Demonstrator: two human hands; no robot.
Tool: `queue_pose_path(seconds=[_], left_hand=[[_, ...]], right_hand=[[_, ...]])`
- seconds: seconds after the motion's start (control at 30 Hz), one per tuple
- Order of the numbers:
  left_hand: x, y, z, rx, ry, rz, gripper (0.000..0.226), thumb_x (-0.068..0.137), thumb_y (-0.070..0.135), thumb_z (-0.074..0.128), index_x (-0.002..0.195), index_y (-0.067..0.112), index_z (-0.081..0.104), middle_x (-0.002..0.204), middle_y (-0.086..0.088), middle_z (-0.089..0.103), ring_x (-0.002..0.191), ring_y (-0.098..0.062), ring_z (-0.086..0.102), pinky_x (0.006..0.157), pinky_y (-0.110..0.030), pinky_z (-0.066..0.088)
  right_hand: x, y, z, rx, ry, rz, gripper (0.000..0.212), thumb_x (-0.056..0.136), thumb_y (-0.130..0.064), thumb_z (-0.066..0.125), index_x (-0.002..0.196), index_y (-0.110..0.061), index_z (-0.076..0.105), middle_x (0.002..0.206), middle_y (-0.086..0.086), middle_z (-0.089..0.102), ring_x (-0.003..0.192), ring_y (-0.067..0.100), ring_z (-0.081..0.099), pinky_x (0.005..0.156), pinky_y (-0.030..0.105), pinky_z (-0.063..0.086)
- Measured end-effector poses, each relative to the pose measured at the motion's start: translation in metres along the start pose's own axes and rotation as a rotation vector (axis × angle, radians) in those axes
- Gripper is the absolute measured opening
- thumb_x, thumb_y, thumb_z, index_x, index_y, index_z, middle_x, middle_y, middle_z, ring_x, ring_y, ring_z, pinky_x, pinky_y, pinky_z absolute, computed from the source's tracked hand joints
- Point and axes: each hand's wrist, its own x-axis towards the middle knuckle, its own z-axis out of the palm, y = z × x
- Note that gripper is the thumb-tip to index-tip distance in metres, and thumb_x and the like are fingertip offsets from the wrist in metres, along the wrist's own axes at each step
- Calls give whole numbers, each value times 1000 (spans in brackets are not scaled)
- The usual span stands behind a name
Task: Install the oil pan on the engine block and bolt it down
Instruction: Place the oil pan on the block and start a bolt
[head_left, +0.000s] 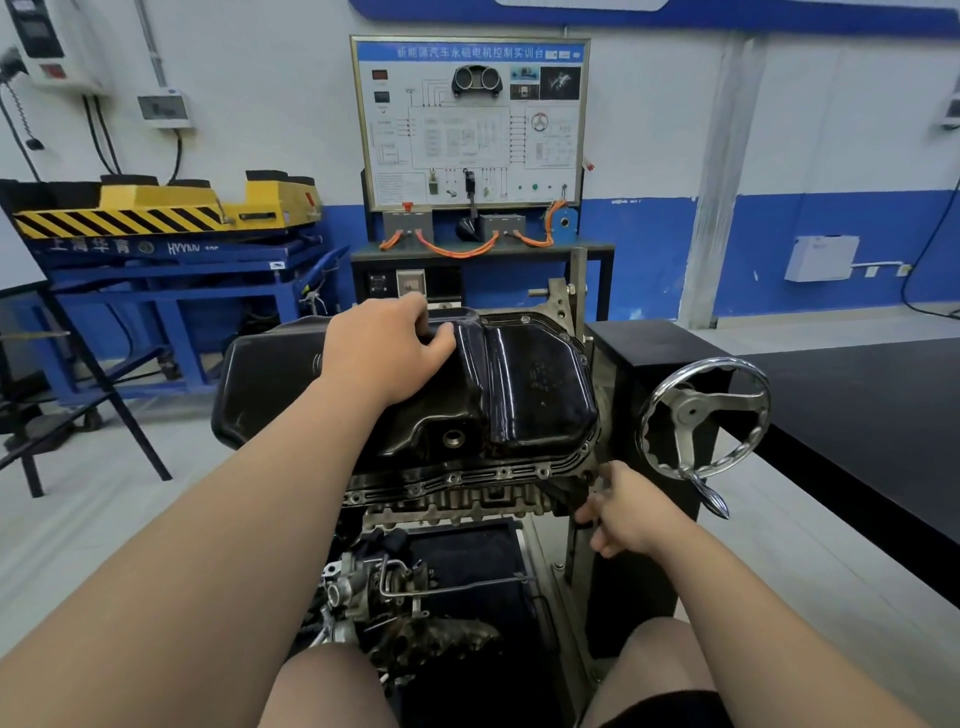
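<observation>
**Trainee:** Fig. 1, largest part first. What am I looking at?

**Operator:** The engine block (467, 501), mounted on its stand with the sump face upward. The black oil pan (540, 384) already sits on top of it, its flange (498, 474) lying along the block's near edge. To the right, beside the stand, is the chrome handwheel (701, 415), untouched.

**Trainee:** And the hands?

**Operator:** My left hand (384, 348) lies palm-down on the crown of the pan. The thumb is out to the right and the fingers are folded over the far shoulder, gripping it. My right hand (631, 512) is at the near right corner of the flange, fingers bunched towards it. I cannot tell whether they pinch a bolt or only touch the corner, because the fingertips hide it.

**Trainee:** Which step is this?

**Operator:** I judge it to be the start of bolting down: the pan is placed and steadied while the corner fastener is attended to. The small round marks along the flange are too fine to sort into bolt heads and empty holes. The drain hole (453, 439) on the near wall is open, with no plug in it.

**Trainee:** What does the next move call for?

**Operator:** Hold the pan square so the flange holes stay over the block's threads. Start each bolt by the fingers before any tool, since a shifted pan would probably cross-thread the first one
</observation>
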Motion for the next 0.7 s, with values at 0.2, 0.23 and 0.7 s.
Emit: queue_pose_path(seconds=[0.2, 0.23, 0.7], left_hand=[[12, -3, 3, 12, 12, -39, 37, 79, 59, 45, 64, 25, 43, 57, 9, 47, 61, -18, 48, 54, -28, 31], [14, -4, 4, 12, 19, -44, 38, 79, 59, 45, 63, 24, 44, 57, 9, 47, 61, -18, 47, 55, -28, 30], [16, -6, 5, 3, 38, -30, 37, 79, 58, 45, 63, 25, 45, 56, 10, 47, 61, -19, 47, 54, -28, 30]], right_hand=[[-3, -5, -5, -68, 90, -122, 12, 93, -11, 53, 92, -13, 65, 53, 5, 62, 42, 12, 58, 45, 20, 47], [-3, -6, -4, -88, 99, -133, 12, 93, -14, 55, 91, -18, 67, 51, 1, 60, 42, 12, 58, 45, 19, 45], [8, -15, 22, -449, 319, -308, 24, 92, -32, 56, 113, -21, 53, 96, -1, 65, 81, 11, 61, 73, 30, 53]])
